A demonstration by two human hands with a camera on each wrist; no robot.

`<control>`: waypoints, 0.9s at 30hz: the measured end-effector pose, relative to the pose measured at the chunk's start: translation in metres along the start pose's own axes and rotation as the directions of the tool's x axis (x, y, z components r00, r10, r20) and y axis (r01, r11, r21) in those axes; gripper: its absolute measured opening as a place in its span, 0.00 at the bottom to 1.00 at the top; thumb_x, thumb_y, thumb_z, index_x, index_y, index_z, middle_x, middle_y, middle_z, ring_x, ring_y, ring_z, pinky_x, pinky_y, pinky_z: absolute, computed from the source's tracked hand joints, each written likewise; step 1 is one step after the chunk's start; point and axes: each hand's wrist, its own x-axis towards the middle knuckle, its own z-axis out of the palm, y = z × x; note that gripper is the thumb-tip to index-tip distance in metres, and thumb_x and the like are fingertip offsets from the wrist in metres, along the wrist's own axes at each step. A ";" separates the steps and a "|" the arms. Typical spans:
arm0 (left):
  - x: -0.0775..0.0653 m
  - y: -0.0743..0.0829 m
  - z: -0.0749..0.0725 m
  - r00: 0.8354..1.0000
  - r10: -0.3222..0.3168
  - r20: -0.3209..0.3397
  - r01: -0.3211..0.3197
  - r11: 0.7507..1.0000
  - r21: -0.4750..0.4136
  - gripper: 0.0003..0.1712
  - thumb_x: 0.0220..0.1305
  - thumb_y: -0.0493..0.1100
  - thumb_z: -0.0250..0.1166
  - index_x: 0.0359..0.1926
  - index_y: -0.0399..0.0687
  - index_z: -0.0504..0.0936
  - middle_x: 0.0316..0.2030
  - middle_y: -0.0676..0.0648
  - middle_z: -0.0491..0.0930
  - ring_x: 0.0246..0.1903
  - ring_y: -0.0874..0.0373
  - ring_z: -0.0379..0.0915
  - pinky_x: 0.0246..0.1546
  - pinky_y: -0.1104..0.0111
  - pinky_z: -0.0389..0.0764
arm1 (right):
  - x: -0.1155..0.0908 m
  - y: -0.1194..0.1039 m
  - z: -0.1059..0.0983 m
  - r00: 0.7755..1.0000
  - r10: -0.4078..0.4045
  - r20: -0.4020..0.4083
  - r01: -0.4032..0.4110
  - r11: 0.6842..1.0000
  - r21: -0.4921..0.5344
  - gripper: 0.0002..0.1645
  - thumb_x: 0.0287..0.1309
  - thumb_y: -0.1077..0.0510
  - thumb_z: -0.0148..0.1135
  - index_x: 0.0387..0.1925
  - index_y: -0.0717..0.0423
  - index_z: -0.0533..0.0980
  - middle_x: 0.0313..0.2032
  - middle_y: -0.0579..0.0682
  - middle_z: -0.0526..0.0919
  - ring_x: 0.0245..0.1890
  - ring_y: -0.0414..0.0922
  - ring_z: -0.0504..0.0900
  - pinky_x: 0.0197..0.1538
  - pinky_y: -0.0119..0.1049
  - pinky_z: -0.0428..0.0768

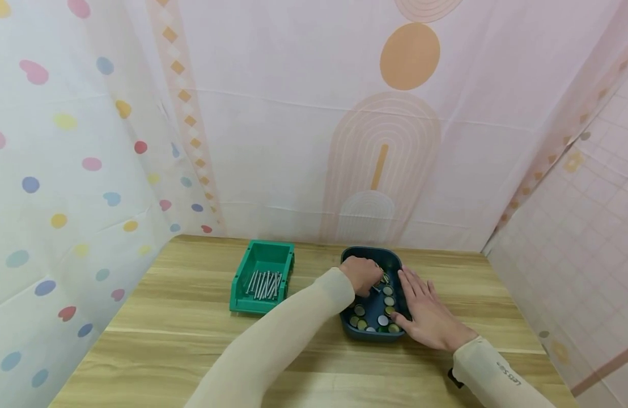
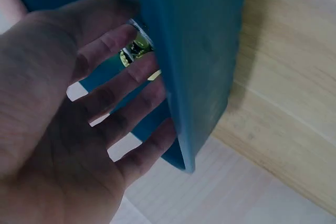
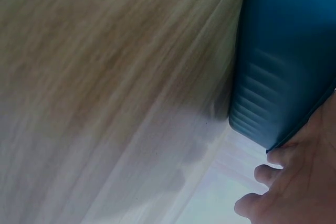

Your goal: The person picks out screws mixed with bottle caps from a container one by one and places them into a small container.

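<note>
A dark blue plastic bin [image 1: 372, 337] stands on the table with several bottle caps [image 1: 389, 301] inside. My left hand [image 1: 361, 275] reaches into it from the left. In the left wrist view, its fingers [image 2: 118, 95] are spread and relaxed inside the bin, beside gold and silver caps [image 2: 140, 38]; the fingertips are partly hidden. A small thin shiny piece [image 1: 376, 288] shows near the fingers, too small to identify. My right hand [image 1: 428, 317] rests on the bin's right rim, fingers straight. The right wrist view shows its palm [image 3: 304, 182] against the bin's outer edge.
To the left stands a green open-front parts bin [image 1: 260, 253] holding several long metal screws or nails [image 1: 265, 285]. Both bins stand on a wood-grain table [image 1: 181, 317]. Patterned curtains [image 1: 273, 141] hang along the back and both sides.
</note>
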 end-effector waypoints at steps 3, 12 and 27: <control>0.008 0.002 0.005 1.000 -0.012 0.009 0.012 0.999 0.036 0.10 0.75 0.56 0.82 0.53 0.69 0.94 0.46 0.61 0.95 0.36 0.67 0.87 0.43 0.66 0.95 | 0.000 -0.001 0.000 1.000 -0.001 0.002 0.001 1.000 0.000 0.57 0.85 0.43 0.66 0.94 0.67 0.49 0.95 0.67 0.47 0.95 0.71 0.50 0.88 0.84 0.52; 0.001 0.010 0.012 0.996 -0.080 0.030 0.078 0.995 0.063 0.09 0.86 0.50 0.72 0.57 0.68 0.96 0.51 0.58 0.96 0.40 0.63 0.91 0.42 0.61 0.97 | 0.001 0.000 0.001 1.000 -0.006 0.002 0.006 1.000 -0.001 0.57 0.85 0.43 0.65 0.94 0.67 0.48 0.95 0.67 0.46 0.95 0.71 0.50 0.88 0.84 0.52; -0.014 0.004 0.021 0.997 -0.069 0.015 0.070 0.997 -0.033 0.09 0.84 0.44 0.74 0.55 0.66 0.96 0.52 0.57 0.94 0.43 0.62 0.88 0.44 0.59 0.95 | 0.003 0.005 0.003 1.000 -0.001 0.004 0.001 1.000 0.001 0.58 0.86 0.41 0.64 0.94 0.67 0.48 0.95 0.67 0.46 0.95 0.71 0.49 0.88 0.84 0.51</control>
